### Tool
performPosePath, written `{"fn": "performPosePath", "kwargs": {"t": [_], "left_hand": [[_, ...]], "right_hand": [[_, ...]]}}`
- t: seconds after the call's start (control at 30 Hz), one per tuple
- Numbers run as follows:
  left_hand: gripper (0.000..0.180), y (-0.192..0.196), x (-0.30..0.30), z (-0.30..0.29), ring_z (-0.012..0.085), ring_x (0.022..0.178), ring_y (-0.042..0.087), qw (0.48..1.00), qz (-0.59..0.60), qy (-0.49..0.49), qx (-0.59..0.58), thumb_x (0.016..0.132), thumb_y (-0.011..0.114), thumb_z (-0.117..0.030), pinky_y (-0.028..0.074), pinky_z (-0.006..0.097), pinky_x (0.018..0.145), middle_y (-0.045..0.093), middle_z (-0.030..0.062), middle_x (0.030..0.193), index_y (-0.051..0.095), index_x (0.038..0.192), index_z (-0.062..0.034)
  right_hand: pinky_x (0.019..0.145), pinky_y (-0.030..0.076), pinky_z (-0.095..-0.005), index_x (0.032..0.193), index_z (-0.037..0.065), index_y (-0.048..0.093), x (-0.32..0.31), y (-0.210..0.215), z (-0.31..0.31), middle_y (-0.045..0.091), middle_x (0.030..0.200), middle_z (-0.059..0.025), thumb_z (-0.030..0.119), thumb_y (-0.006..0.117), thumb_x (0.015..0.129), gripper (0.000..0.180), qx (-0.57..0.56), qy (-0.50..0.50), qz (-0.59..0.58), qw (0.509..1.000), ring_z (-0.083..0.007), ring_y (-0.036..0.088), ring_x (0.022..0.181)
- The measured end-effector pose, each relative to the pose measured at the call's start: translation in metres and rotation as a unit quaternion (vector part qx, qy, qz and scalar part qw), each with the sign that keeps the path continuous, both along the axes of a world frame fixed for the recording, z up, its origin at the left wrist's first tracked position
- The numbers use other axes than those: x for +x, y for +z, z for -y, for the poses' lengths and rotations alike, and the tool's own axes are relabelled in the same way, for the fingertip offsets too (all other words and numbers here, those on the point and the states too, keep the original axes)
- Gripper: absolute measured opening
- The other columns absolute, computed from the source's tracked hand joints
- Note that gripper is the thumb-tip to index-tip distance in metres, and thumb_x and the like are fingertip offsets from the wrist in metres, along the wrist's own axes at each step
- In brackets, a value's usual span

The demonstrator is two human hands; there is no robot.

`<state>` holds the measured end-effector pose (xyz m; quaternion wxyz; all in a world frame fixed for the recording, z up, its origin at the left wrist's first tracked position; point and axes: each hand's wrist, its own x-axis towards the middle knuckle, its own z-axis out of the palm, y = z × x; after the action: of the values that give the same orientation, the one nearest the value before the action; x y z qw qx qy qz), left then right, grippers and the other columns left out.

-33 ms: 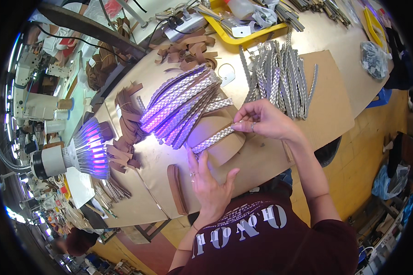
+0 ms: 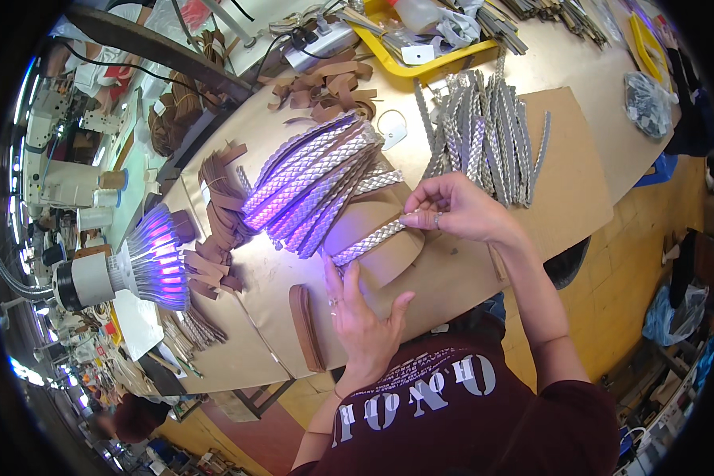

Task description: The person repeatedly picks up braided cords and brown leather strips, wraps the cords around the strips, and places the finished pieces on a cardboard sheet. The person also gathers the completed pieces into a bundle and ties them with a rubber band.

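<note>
A silver braided strip [image 2: 370,242] lies on a tan leather piece [image 2: 389,230] on the worktable [image 2: 452,278], its long axis slanting from lower left up to the right. The right hand [image 2: 452,208] pinches its upper right end. The left hand [image 2: 357,313] is spread flat, fingertips pressing the strip's lower left end, just below a pile of braided strips [image 2: 317,178].

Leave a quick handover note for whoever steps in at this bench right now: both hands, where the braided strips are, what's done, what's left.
Left hand: flat on the table, fingertips pressing the near end of one silver braided strip.
Right hand: pinching that strip's far end, holding it across a tan leather piece.
Nearby: a fanned pile of braided strips under the purple lamp; loose braided strips on the cardboard sheet.
Done: one strip laid across the leather.
Left: the strips in both piles lie unplaced.
</note>
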<state>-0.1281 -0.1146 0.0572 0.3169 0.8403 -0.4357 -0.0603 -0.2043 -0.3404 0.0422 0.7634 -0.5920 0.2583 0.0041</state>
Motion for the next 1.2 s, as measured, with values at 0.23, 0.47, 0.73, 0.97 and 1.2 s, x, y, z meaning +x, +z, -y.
{"fn": "performPosePath", "kwargs": {"t": [0.23, 0.47, 0.73, 0.97, 1.2], "left_hand": [[0.091, -0.003, 0.0, -0.002, 0.054, 0.13, 0.041, 0.999, 0.028, -0.006, 0.013, 0.075, 0.081, -0.046, 0.043, 0.054, 0.1, 0.029, 0.0382, 0.147, 0.038, 0.14, 0.0008], [0.092, -0.011, 0.003, -0.002, 0.0529, 0.128, 0.044, 0.999, 0.045, -0.011, -0.019, 0.074, 0.082, -0.048, 0.047, 0.052, 0.097, 0.031, 0.0386, 0.146, 0.038, 0.14, -0.0004], [0.09, -0.02, 0.006, -0.004, 0.0513, 0.127, 0.046, 0.998, 0.065, -0.005, -0.026, 0.072, 0.083, -0.045, 0.046, 0.052, 0.098, 0.034, 0.0374, 0.146, 0.039, 0.139, -0.003], [0.083, -0.002, 0.0, -0.015, 0.0538, 0.142, 0.018, 0.999, 0.05, 0.005, 0.011, 0.076, 0.082, -0.037, 0.017, 0.066, 0.112, 0.018, 0.036, 0.153, 0.04, 0.142, -0.0085], [0.077, 0.01, 0.0, -0.003, 0.055, 0.142, 0.016, 0.989, 0.116, -0.071, 0.065, 0.08, 0.075, -0.048, 0.018, 0.067, 0.111, 0.017, 0.034, 0.154, 0.046, 0.142, -0.011]], "right_hand": [[0.065, 0.048, -0.0213, 0.096, -0.002, 0.069, 0.003, -0.009, -0.002, 0.067, 0.08, -0.0001, 0.011, 0.077, 0.085, 0.019, -0.002, 0.0, 0.013, 1.0, -0.0044, 0.058, 0.073], [0.063, 0.045, -0.0193, 0.093, 0.0, 0.067, 0.008, -0.027, 0.002, 0.064, 0.077, 0.002, 0.013, 0.08, 0.083, 0.02, 0.052, 0.016, -0.002, 0.999, -0.0035, 0.056, 0.068], [0.064, 0.044, -0.0186, 0.092, 0.001, 0.068, 0.005, -0.034, 0.0, 0.065, 0.08, 0.0028, 0.016, 0.081, 0.082, 0.022, 0.037, 0.014, -0.016, 0.999, -0.0029, 0.054, 0.069], [0.063, 0.044, -0.0208, 0.09, 0.001, 0.071, 0.002, -0.019, -0.009, 0.065, 0.076, 0.0022, 0.027, 0.078, 0.086, 0.027, -0.002, 0.018, -0.035, 0.999, -0.0044, 0.055, 0.069], [0.06, 0.042, -0.0219, 0.084, 0.001, 0.071, 0.004, -0.004, -0.015, 0.063, 0.07, 0.0026, 0.028, 0.075, 0.089, 0.028, -0.028, 0.05, -0.019, 0.998, -0.0041, 0.051, 0.065]]}}
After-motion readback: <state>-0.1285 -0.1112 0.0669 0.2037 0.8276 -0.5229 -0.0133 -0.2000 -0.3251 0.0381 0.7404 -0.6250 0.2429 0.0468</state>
